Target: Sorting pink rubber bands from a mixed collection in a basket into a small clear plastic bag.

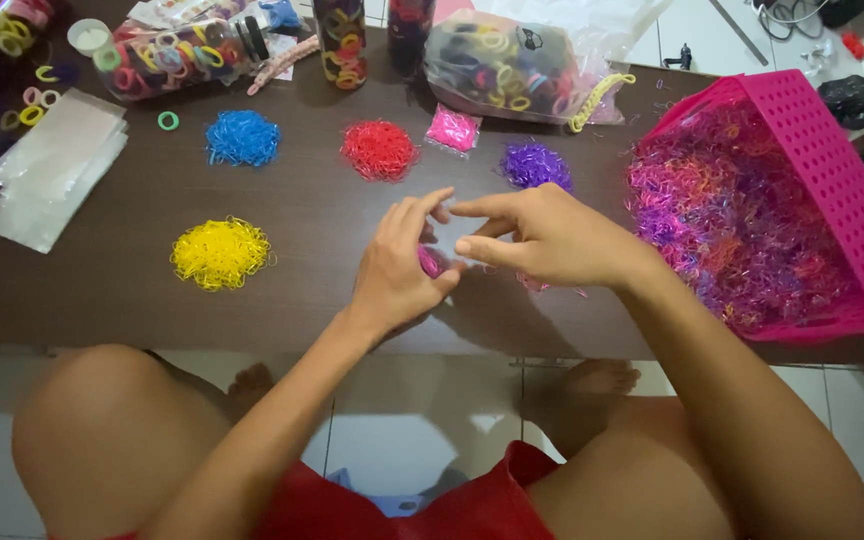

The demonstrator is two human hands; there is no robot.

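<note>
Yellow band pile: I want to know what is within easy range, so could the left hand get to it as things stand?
Probably yes. The yellow band pile lies on open table just left of the left hand, with nothing between them. That hand does have pink bands in its fingers.

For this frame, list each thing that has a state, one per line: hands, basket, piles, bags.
left hand: closed on pink bands
right hand: fingers pinching, touching left hand
pink basket: tilted, full of mixed bands
yellow pile: loose on table
clear bags: stacked flat
</note>
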